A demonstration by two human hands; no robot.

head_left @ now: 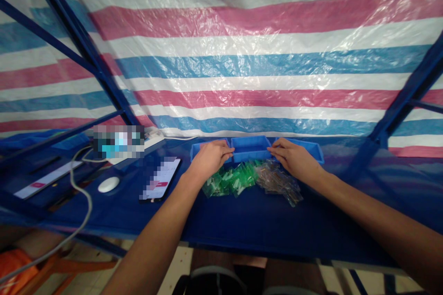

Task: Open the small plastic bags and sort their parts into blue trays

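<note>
Middle blue tray (251, 156), near frame center, is pinched at left end by left hand (212, 156), at right end by right hand (291, 156); fingertips closed on both; green packets (242, 180) and brownish packets (278, 179) are piled just below; phone (169, 175) is seen left of center

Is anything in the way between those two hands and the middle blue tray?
Nothing visible. The left hand and right hand have their fingertips right at opposite ends of the middle blue tray. The green packets and brownish packets lie on its near side, not between.
</note>
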